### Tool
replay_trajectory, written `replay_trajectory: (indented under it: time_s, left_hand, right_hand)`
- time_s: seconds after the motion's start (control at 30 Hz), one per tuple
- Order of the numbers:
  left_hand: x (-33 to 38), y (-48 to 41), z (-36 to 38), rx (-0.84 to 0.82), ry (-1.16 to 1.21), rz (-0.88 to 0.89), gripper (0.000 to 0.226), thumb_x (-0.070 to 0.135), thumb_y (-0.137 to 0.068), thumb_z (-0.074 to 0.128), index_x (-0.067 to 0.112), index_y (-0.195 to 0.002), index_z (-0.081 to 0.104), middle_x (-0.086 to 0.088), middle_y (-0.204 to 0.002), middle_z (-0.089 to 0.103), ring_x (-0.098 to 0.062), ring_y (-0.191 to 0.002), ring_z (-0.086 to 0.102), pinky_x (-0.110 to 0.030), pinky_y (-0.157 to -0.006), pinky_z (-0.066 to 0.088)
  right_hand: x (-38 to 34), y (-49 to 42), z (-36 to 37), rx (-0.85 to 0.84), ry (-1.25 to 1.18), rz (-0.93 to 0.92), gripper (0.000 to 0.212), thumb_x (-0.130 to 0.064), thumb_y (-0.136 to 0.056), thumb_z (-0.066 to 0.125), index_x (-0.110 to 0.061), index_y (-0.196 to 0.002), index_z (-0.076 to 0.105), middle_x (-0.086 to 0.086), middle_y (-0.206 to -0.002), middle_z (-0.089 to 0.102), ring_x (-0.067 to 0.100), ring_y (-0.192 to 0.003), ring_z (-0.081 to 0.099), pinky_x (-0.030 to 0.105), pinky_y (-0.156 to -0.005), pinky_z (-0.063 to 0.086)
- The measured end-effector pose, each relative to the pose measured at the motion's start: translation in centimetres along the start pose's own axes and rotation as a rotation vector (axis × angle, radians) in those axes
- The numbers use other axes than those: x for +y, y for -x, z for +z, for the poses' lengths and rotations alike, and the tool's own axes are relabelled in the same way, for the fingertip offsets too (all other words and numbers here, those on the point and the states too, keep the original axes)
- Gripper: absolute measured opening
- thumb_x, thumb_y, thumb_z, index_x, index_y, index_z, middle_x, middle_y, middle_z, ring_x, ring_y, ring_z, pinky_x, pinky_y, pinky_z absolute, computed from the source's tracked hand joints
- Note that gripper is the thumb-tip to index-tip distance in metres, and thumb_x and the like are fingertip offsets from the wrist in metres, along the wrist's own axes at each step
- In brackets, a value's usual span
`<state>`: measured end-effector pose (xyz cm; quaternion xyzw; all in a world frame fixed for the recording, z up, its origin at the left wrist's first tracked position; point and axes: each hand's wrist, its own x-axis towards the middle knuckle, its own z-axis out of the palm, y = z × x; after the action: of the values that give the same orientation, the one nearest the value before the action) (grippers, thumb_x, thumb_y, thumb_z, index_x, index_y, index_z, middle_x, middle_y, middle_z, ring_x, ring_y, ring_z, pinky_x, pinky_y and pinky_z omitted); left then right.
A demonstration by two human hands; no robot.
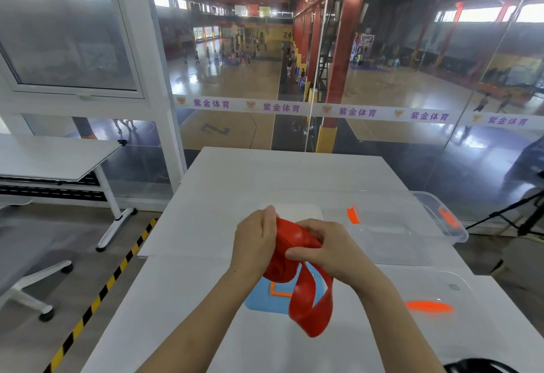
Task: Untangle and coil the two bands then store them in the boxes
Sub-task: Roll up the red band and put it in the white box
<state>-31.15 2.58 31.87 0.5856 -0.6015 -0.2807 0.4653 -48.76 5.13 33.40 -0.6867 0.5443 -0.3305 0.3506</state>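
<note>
Both hands, left hand and right hand, grip the red band above the table, mid-coiling; next, wind in the loose tail.

body: two bare forearms | hands: no gloves, rings or sleeves

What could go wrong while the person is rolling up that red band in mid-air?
The loose tail of the red band hangs below both hands, so it could twist or snag as it is wound. The rolled part sits between the left hand and the right hand only; a slip might let it spring open. The clear box overhangs the table edge and could get knocked.
</note>
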Motion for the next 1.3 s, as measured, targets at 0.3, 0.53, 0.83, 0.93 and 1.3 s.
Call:
replay_trajectory:
  time_s: [0.3, 0.53, 0.83, 0.93, 1.3]
  left_hand:
    - [0.0, -2.3, -2.5, 0.191, 0.218, -0.203, 0.041, 0.044, -0.111, 0.030, 0.021, -0.102, 0.062, 0.006, -0.089, 0.063, -0.015, -0.087, 0.061, -0.027, -0.075, 0.047]
    - [-0.7, -2.3, -2.8, 0.276, 0.266, -0.221, 0.049, 0.047, -0.110, 0.028, 0.016, -0.123, 0.064, -0.005, -0.115, 0.065, -0.024, -0.108, 0.061, -0.035, -0.089, 0.048]
    - [-1.7, -2.1, -3.0, 0.269, 0.367, -0.340, 0.048, 0.055, -0.108, 0.030, 0.022, -0.120, 0.063, -0.005, -0.114, 0.067, -0.026, -0.107, 0.064, -0.045, -0.095, 0.054]
    - [-1.8, -1.9, -2.8, 0.256, 0.375, -0.361, 0.048, 0.054, -0.108, 0.029, 0.022, -0.111, 0.065, -0.005, -0.106, 0.068, -0.025, -0.102, 0.065, -0.038, -0.086, 0.051]
    - [-0.9, -1.4, -2.8, 0.265, 0.298, -0.208, 0.047, 0.043, -0.111, 0.030, 0.014, -0.104, 0.067, -0.004, -0.092, 0.067, -0.016, -0.085, 0.063, -0.022, -0.069, 0.046]
  right_hand:
    - [3.7, 1.3, 0.6, 0.200, -0.084, 0.160, 0.043, -0.023, -0.083, 0.088, -0.032, -0.118, 0.066, -0.011, -0.111, 0.073, 0.012, -0.097, 0.072, 0.018, -0.073, 0.057]
    - [4.6, 1.3, 1.0, 0.351, -0.050, 0.269, 0.032, -0.028, -0.090, 0.084, -0.028, -0.119, 0.070, -0.002, -0.112, 0.074, 0.008, -0.090, 0.071, 0.015, -0.071, 0.051]
    - [4.9, 1.8, 0.5, 0.347, -0.636, 0.283, 0.021, -0.009, -0.102, 0.068, -0.011, -0.121, 0.076, 0.008, -0.107, 0.084, 0.020, -0.100, 0.082, 0.033, -0.090, 0.066]
    - [4.2, 2.2, 0.3, 0.206, -1.063, 0.282, 0.026, -0.010, -0.105, 0.057, -0.003, -0.099, 0.082, 0.014, -0.092, 0.080, 0.021, -0.087, 0.079, 0.030, -0.082, 0.066]
    - [4.8, 1.7, 0.9, 0.343, -0.886, 0.156, 0.027, -0.021, -0.109, 0.054, -0.006, -0.097, 0.073, 0.010, -0.079, 0.061, 0.024, -0.080, 0.060, 0.032, -0.076, 0.052]
